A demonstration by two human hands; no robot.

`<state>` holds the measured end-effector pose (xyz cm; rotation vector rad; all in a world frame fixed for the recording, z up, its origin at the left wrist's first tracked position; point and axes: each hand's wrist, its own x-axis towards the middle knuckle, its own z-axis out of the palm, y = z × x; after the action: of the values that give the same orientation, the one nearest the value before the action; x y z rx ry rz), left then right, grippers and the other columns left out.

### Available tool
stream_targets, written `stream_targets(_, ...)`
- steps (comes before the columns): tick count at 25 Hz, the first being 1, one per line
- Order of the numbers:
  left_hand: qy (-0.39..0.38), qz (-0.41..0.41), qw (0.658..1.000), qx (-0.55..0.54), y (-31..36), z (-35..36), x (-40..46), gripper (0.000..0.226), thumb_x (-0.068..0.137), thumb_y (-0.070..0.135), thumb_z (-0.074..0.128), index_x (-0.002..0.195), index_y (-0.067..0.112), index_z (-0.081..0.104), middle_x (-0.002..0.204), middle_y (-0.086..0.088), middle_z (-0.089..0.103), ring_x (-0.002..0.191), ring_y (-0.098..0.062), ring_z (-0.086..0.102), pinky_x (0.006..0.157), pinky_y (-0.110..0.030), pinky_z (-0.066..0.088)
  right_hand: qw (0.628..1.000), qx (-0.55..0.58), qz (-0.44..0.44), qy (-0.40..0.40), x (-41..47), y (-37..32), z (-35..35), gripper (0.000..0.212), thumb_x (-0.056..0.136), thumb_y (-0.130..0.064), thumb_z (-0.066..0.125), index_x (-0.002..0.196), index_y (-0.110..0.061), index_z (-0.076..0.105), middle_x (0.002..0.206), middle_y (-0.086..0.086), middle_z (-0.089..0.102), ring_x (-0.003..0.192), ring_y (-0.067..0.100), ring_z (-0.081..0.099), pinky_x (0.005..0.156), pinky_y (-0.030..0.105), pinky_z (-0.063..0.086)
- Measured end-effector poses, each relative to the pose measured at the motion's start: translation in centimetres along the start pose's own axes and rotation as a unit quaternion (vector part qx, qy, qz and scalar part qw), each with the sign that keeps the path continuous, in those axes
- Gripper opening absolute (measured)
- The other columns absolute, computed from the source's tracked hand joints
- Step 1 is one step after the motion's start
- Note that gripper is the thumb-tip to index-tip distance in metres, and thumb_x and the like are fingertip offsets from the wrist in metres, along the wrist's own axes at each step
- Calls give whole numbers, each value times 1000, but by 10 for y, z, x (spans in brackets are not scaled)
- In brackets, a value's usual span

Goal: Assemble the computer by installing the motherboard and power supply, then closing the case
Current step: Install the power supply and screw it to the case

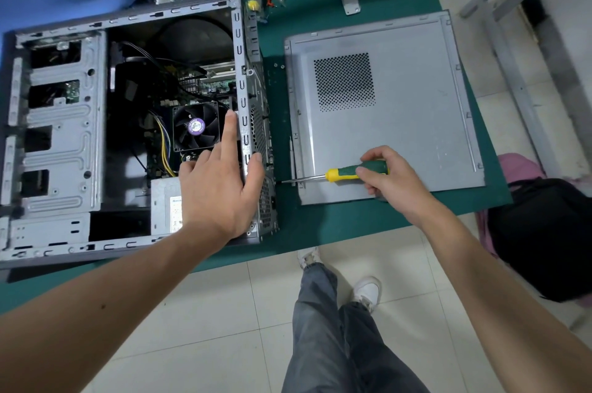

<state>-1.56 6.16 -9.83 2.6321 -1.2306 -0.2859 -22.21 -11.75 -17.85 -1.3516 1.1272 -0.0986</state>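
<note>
Fingers of the left hand [221, 187] lie relaxed over the open case [64, 136]; at three o'clock, the right hand [389, 178] grips a screwdriver [339, 174] above the side panel [416, 110].

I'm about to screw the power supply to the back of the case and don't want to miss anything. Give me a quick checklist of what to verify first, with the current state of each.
1. Screwdriver in hand: ok, the right hand grips its green handle, tip aimed at the case's rear panel.
2. Case steadied: ok, the left hand rests over its rear edge.
3. Power supply seated in its corner: cannot tell, the left hand covers most of it.
4. Screw on the tip or in its hole: cannot tell, too small.
5. Side panel out of the way: ok, it lies flat on the green mat beside the case.
</note>
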Motion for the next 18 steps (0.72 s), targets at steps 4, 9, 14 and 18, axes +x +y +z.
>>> stream_targets(4,0,0,1000,2,0,2,1,68,97,53,18,158,25,7,86,7,46,89,-23,54,93,-57,39,994,-82,67,42,2,-3,2,31,91,-46,62,86,-15,65,51,-4,59,48,9,58,43,21,40)
stream_targets(9,2,-2,1000,-5,2,0,0,68,97,53,18,158,23,7,86,7,47,85,-20,49,93,-56,39,999,-28,31,1,-1,-5,-1,19,94,-38,63,98,-20,60,74,-1,59,48,2,53,47,17,43)
stream_targets(14,1,-3,1000,0,0,2,1,68,97,53,18,158,24,7,88,9,46,88,-22,53,94,-57,40,995,-68,62,38,0,2,2,26,88,-44,67,89,-18,66,64,2,67,41,3,50,49,25,41)
stream_targets(18,2,-3,1000,-2,0,1,-1,68,98,54,17,158,23,8,87,9,47,88,-21,52,93,-56,39,995,-58,76,12,-6,4,2,30,86,-51,65,93,-21,66,61,-3,68,45,9,50,49,25,43)
